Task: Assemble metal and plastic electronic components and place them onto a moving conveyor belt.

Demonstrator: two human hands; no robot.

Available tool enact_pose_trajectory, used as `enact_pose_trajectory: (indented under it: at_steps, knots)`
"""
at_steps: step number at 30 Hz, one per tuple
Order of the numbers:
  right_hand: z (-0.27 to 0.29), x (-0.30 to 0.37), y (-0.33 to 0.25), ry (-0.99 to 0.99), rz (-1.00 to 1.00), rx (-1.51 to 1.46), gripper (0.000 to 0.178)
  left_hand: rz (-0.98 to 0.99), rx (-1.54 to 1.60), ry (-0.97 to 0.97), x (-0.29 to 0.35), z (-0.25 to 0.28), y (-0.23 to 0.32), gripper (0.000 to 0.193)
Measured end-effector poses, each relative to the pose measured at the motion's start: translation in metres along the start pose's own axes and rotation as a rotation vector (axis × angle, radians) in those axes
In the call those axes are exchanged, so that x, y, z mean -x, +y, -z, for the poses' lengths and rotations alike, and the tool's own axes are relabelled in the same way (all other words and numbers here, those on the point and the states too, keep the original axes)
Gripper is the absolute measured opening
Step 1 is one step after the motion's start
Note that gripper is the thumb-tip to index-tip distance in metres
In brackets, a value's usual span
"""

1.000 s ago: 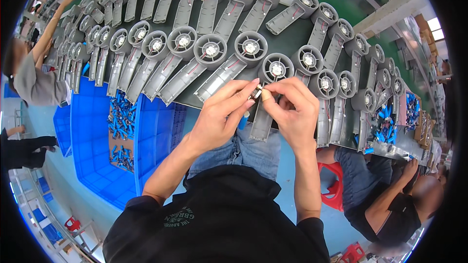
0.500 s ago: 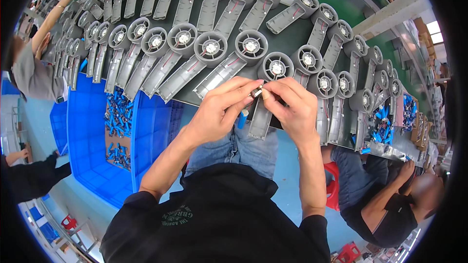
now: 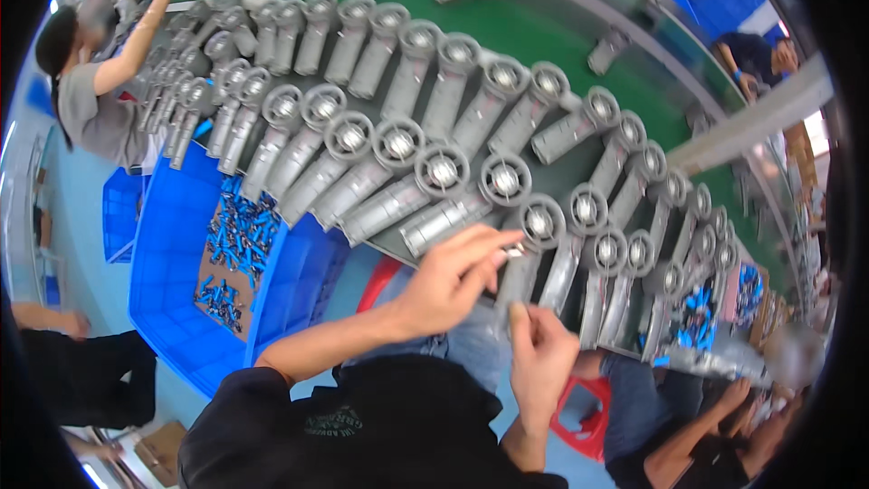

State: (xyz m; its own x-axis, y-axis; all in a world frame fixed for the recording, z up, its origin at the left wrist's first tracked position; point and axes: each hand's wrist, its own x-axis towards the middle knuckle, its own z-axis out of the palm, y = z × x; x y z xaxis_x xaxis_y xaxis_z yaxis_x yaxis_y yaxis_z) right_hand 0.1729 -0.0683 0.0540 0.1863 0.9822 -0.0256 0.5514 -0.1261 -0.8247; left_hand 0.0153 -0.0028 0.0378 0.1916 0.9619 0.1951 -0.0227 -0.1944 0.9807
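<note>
My left hand [image 3: 450, 279] pinches a small silvery metal part [image 3: 516, 252] between thumb and fingertips. It holds the part just over the body of a grey cast housing [image 3: 540, 220] with a round head, at the near edge of the bench. My right hand [image 3: 543, 358] sits lower, curled into a loose fist with the thumb up, just below the part and not touching it. Nothing shows in that hand.
Several rows of the same grey housings [image 3: 398, 140] lie side by side on the green bench [image 3: 543, 36]. A blue crate [image 3: 163, 244] with small blue-handled pieces stands at my left. A co-worker [image 3: 86, 109] reaches onto the bench far left; another person [image 3: 715, 435] sits at lower right by a red stool [image 3: 593, 417].
My right hand has let go of the small part and dropped down toward me. The left hand keeps the part. My view has swung left and tilted.
</note>
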Motion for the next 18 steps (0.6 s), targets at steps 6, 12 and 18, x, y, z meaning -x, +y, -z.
enact_pose_trajectory:
  at_steps: [6, 12, 18]
  knots:
    - [0.044, -0.1, -0.062, 0.088, 0.1, 0.018, 0.024, 0.005, 0.272, -0.044, -0.136, 0.011, 0.047, 0.028]
    - [-0.006, -0.32, -0.082, -0.023, 0.263, 0.291, 0.039, 0.151, 0.073, 0.102, -0.333, 0.076, -0.006, 0.024]
    - [-0.089, -0.454, -0.027, 0.008, 0.403, 0.295, 0.039, -0.036, -0.535, 0.165, -0.405, 0.121, -0.088, 0.021]
